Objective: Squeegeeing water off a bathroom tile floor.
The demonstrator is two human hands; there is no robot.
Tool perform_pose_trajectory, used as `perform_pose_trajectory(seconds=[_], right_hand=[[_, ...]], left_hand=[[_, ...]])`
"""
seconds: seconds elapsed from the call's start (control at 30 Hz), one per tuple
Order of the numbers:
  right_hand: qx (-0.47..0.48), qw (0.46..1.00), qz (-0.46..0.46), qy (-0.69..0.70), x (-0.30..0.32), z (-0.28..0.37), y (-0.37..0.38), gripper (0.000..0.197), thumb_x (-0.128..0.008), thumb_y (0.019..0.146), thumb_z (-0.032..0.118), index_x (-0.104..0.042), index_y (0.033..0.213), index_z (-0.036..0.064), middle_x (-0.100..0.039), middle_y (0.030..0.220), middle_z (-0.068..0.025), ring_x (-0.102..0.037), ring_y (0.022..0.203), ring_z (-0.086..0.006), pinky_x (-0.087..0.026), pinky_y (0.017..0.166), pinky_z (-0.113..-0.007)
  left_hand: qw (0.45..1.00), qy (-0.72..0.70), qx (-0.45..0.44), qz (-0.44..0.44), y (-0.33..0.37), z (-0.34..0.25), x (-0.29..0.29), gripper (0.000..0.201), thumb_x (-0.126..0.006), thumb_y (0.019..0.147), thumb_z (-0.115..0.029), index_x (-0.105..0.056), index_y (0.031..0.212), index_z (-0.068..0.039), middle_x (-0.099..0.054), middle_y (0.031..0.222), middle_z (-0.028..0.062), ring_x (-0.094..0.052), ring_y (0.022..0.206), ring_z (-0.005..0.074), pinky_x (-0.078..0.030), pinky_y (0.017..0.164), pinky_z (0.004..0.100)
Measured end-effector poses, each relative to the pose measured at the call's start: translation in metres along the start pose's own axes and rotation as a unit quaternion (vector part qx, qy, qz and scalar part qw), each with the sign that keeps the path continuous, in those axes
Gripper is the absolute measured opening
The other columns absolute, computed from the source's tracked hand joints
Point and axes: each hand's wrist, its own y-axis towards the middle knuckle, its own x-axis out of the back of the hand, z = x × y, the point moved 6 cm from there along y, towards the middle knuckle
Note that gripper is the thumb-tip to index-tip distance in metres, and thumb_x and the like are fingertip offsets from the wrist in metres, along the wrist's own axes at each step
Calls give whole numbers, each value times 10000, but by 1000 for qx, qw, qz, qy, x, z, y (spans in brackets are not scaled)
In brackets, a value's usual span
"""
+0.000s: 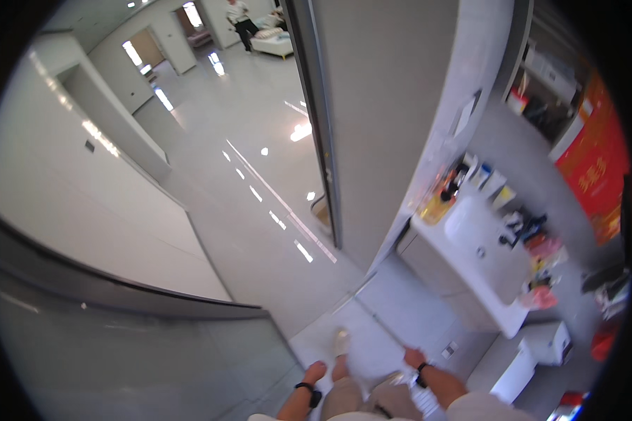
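Observation:
My left hand [316, 371] hangs low in front of me, fingers loosely curled, with nothing visible in it. A dark band circles that wrist. On the other side, my right hand [414, 356] is closed, with a dark watch [420, 372] on its wrist. A thin dark line [378, 320] runs from the doorway up to the right hand; I cannot tell whether it is a rod in the grip or a floor seam. One of my light shoes [341, 342] is on the pale floor [316, 337] between the hands.
A white washbasin [463, 256] with bottles and pink cloth stands at right, beside a white box [546, 342] and a red bag [597, 158]. A grey door [372, 126] and a glass panel [154, 351] flank the opening. Far off, a person [242, 21] stands near a bed [272, 43].

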Motion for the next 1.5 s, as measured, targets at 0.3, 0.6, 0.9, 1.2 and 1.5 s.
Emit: perform_pose_trajectory(seconds=[0.3, 0.6, 0.9, 1.2, 1.5], right_hand=[[-37, 995, 90, 3, -110, -186, -147, 459, -413, 847, 130, -467, 1302, 117, -575, 1169, -200, -559, 1062, -342, -459, 894, -431], [-76, 995, 60, 12, -28, -169, -190, 416, -450, 815, 157, -510, 1218, 70, -587, 1132, -218, -566, 1051, -359, -462, 895, -435], [-113, 992, 28, 55, -5, -97, -143, 388, -491, 780, 187, -557, 1123, 19, -600, 1090, -238, -574, 1039, -379, -466, 896, -439], [-113, 991, 27, 73, -3, -24, -69, 416, -558, 723, 236, -595, 1040, -30, -604, 1034, -289, -583, 1015, -415, -471, 895, -436], [-37, 998, -55, 3, 64, 74, -36, 245, -509, 800, 169, -601, 988, 44, -648, 920, -235, -640, 877, -386, -516, 775, -455]], left_hand=[[996, 1, 68, 55, -33, -62, -55, 357, -507, 817, -318, -662, 969, -35, -645, 996, 194, -610, 945, 362, -474, 854, 430], [996, -5, 59, 61, -4, -59, -32, 351, -486, 788, -281, -660, 970, -38, -652, 994, 182, -626, 899, 356, -487, 802, 426], [977, -6, 173, 126, -29, 47, 11, 357, -504, 761, -292, -680, 931, -32, -674, 938, 171, -646, 885, 333, -497, 824, 396], [967, -67, 191, 155, -38, 101, 67, 337, -509, 784, -282, -662, 963, -41, -680, 876, 95, -647, 727, 226, -521, 601, 361], [982, -36, 145, 118, -23, 59, 140, 349, -491, 796, -285, -628, 998, -34, -650, 806, 85, -605, 658, 190, -492, 566, 331]])
